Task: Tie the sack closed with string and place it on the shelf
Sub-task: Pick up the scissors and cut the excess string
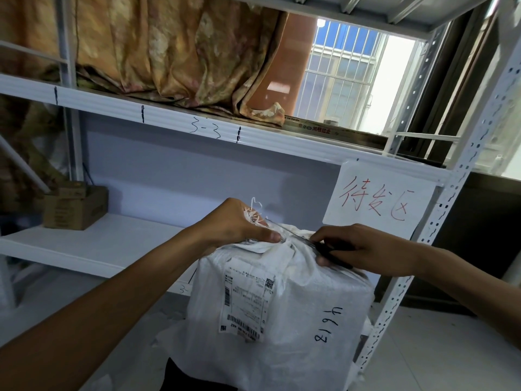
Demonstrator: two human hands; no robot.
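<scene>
A white woven sack (298, 311) with a shipping label and handwritten black numbers stands on the floor before the white metal shelf (93, 249). Its mouth is gathered into a neck at the top. My left hand (239, 224) grips the bunched neck, frayed white ends sticking up above my fingers. A thin dark string (284, 231) runs taut from the neck to my right hand (355, 248), which pinches a dark tie against the sack's top right side.
A brown cardboard box (74, 207) sits at the left of the lower shelf board. A paper sign (380, 201) with red writing hangs on the shelf's right post. A patterned curtain (169, 49) drapes over the upper shelf, with a barred window (344, 71) behind.
</scene>
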